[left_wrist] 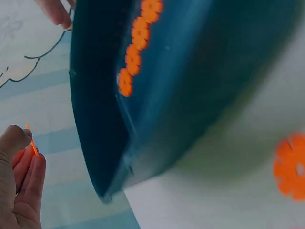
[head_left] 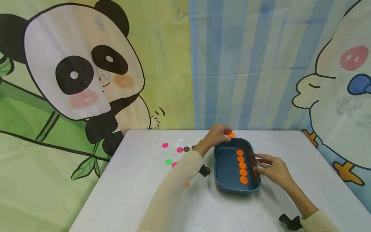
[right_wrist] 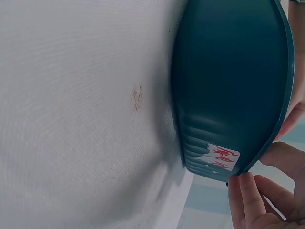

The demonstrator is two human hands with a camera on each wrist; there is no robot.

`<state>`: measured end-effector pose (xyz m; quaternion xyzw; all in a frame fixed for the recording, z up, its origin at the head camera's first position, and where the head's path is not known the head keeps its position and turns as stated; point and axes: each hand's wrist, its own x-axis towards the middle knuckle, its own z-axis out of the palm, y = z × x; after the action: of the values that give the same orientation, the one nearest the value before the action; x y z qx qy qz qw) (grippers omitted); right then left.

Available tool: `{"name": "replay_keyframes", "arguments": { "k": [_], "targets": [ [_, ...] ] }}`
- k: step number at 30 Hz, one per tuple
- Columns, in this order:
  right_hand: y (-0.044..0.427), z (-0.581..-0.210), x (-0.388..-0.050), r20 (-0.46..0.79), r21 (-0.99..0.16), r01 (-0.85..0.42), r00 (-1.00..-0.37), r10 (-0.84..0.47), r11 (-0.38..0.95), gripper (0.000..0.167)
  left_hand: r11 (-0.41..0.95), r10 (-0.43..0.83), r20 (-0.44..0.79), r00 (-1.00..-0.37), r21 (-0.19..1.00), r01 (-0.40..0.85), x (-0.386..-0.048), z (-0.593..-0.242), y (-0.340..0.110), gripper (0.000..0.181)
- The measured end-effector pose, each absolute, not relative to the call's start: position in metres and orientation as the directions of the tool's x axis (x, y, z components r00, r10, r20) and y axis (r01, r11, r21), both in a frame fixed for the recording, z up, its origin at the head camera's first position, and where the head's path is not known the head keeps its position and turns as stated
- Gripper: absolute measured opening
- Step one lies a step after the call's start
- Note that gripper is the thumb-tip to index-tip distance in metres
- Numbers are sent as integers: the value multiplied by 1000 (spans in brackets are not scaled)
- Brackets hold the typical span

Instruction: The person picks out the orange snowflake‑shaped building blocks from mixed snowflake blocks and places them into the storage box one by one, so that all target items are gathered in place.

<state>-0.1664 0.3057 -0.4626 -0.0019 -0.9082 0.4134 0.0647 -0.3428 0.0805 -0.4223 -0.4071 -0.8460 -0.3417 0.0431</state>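
The left hand (head_left: pixel 216 135) pinches an orange flower piece (head_left: pixel 231 135) above the far rim of a dark blue tray (head_left: pixel 227 190). In the left wrist view, thumb and fingers of the left hand (left_wrist: pixel 21 176) hold that thin orange piece (left_wrist: pixel 32 140) edge-on. Inside the tray (left_wrist: pixel 167 109) several orange flower pieces (head_left: pixel 242 165) lie in a row. At the tray's right side the right hand (head_left: pixel 272 169) grips the rim, thumb inside and fingers outside. The right wrist view shows the right hand (right_wrist: pixel 271 191) on the rim near a torn label on the tray's outer wall (right_wrist: pixel 224 86).
Left of the tray on the white table (head_left: pixel 116 193) lie pink pieces (head_left: pixel 165 145), a green piece (head_left: pixel 168 161), white pieces (head_left: pixel 176 145) and brown ones (head_left: pixel 186 149). An orange piece (head_left: pixel 186 184) sits beside the left sleeve. Behind the table hangs a cartoon-printed curtain (head_left: pixel 232 64).
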Motion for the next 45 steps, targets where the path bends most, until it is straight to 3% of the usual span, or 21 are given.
{"name": "replay_keyframes", "arguments": {
  "k": [7,15,25,36,45],
  "targets": [
    [305,-464,-168,98,-752,-36,-993,58,658,62,406,605,396,-691,592,696,-334,-432,109,36],
    [306,-464,-168,108,-748,-44,-993,56,662,62,466,615,382,-690,530,709,-324,-449,122,36],
    [306,-462,-167,107,-757,-46,-993,54,652,62,537,703,288,-650,383,751,-328,-461,121,35],
    [308,-463,-168,121,-771,-68,-992,40,633,60,614,739,102,-666,302,729,-337,-469,117,35],
    [307,-463,-168,113,-779,-54,-992,56,625,60,620,756,90,-648,218,754,-339,-479,130,28]
  ]
}}
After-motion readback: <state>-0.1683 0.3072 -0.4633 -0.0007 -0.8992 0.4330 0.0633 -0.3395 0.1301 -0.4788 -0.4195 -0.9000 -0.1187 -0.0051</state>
